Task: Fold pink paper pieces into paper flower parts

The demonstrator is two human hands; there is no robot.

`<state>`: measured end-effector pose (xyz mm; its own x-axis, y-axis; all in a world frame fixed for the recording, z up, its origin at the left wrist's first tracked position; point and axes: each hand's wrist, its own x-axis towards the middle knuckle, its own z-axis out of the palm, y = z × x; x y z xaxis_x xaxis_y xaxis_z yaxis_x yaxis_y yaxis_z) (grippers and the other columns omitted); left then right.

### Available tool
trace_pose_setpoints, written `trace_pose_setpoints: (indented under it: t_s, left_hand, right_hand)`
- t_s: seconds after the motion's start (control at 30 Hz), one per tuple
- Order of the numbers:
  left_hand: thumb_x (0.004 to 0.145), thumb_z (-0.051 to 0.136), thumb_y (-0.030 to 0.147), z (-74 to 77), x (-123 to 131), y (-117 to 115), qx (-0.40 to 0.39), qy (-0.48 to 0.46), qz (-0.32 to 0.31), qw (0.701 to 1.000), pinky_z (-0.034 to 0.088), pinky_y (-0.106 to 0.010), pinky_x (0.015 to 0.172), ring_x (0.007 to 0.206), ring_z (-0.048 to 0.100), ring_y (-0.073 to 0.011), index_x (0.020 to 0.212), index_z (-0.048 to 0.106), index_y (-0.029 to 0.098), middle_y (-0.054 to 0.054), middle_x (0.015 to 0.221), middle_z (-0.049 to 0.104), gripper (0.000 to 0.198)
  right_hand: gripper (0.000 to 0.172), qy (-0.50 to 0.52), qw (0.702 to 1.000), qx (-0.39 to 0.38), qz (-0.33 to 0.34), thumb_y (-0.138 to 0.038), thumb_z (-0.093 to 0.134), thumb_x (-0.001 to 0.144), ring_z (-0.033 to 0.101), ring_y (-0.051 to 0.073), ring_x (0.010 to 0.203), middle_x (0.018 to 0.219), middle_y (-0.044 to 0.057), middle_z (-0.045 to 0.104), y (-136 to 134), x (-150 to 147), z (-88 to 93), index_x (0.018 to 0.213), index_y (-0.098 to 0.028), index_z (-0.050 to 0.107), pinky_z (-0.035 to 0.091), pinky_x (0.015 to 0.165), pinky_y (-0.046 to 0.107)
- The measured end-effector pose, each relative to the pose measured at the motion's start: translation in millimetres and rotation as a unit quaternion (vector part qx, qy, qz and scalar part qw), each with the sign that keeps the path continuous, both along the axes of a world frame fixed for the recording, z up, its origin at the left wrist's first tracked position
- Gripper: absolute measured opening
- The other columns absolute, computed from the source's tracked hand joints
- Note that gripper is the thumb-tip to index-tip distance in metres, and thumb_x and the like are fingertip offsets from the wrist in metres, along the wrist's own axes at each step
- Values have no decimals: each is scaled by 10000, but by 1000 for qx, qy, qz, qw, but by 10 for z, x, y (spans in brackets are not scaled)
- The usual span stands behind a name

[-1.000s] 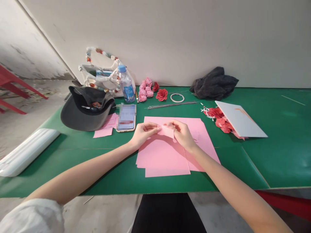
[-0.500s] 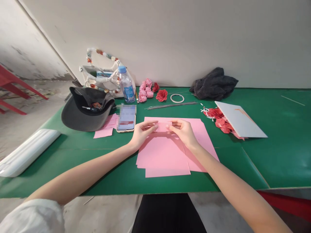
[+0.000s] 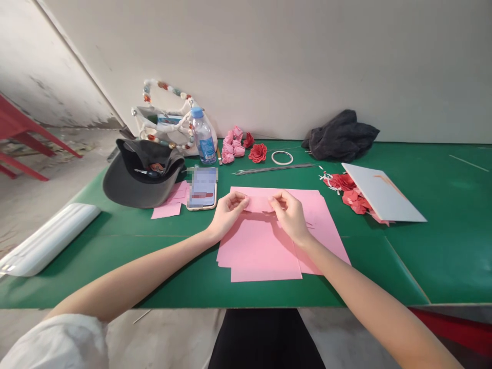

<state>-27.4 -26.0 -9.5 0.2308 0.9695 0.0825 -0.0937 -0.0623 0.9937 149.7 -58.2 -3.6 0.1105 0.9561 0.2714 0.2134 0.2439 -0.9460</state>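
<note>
A small pink paper piece [image 3: 258, 204] is stretched between my two hands, just above larger pink sheets [image 3: 261, 246] on the green table. My left hand [image 3: 229, 211] pinches its left end between thumb and fingers. At the other end, the thumb and fingers of my right hand [image 3: 288, 212] are closed on it. The sheets overlap one another, and part of them is hidden under my hands and forearms.
Left of the sheets lie a phone [image 3: 202, 188], pink paper scraps [image 3: 167, 210] and a dark cap [image 3: 140, 177]. Behind stand a bottle [image 3: 204, 138], paper flowers [image 3: 257, 152], thin wires [image 3: 277, 168] and a tape ring [image 3: 282, 158]. A white board [image 3: 384, 195] leans over red paper flowers at right.
My right hand's fingers have curled in and now grip the right end of the paper piece. My left fingers are also more bent. The view has shifted slightly.
</note>
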Motion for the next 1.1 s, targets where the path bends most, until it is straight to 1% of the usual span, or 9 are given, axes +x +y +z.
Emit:
trace_pose_setpoints:
  t_s: [0.1,0.2,0.3,0.4,0.53,0.6,0.77,0.93,1.1]
  left_hand:
    - [816,643,456,-5,20,-23,10,-11,-10,1000,543,-242,592,629,559,-100,784,522,165,25,738,496,317]
    - [880,562,446,-21,35,-35,55,29,1,998,468,-200,476,531,498,-73,795,450,192,47,711,435,290]
    - [922,502,420,-34,51,-53,104,72,37,991,417,-180,471,499,447,-51,810,424,204,53,704,426,255]
    - [923,494,435,-22,56,-73,97,63,36,993,403,-177,450,453,428,-47,815,408,212,72,655,410,262]
    - [891,524,505,29,22,-89,59,12,-27,998,458,-207,462,458,526,-91,837,435,207,73,567,484,316]
    - [902,450,579,50,-1,-91,22,-1,-82,996,464,-238,451,451,563,-128,821,472,191,38,530,544,397]
    - [915,351,634,56,-21,-88,-39,27,-188,981,379,-235,390,377,546,-140,704,549,144,-26,453,564,569]
    - [926,443,547,63,-11,-80,-21,45,-208,977,359,-198,407,406,576,-117,863,580,150,20,501,551,425]
    - [890,532,518,75,-13,-55,-12,55,-211,976,386,-199,411,457,619,-123,1071,539,188,9,699,606,376]
  right_hand:
    - [250,-26,1000,12,2,-434,515,900,586,140,595,692,-1,562,-53,-55,12,779,-217,493,528,576,273]
    - [217,-70,997,27,-1,-396,467,929,544,128,505,603,-34,522,-75,-98,12,792,-229,439,449,516,254]
    - [203,-122,990,69,-31,-357,439,939,484,126,505,588,-39,477,-74,-128,8,780,-234,407,378,516,255]
    - [204,-121,990,74,-25,-360,426,945,487,128,522,603,-35,484,-54,-127,-1,785,-234,409,378,534,257]
    - [215,-86,995,48,3,-404,453,939,576,143,630,705,-6,568,14,-26,7,821,-225,475,458,611,263]
    - [218,-103,993,63,-6,-400,479,928,591,159,743,791,19,587,57,58,44,818,-220,532,475,660,269]
    - [149,-155,982,86,71,-303,564,889,614,176,823,852,32,640,120,209,180,835,-220,676,480,750,302]
    - [161,-205,964,107,129,-202,549,894,636,184,807,849,20,705,127,167,210,867,-244,702,475,777,340]
    - [148,-259,942,178,120,-217,607,878,602,216,913,936,35,725,130,157,233,802,-257,727,435,857,397]
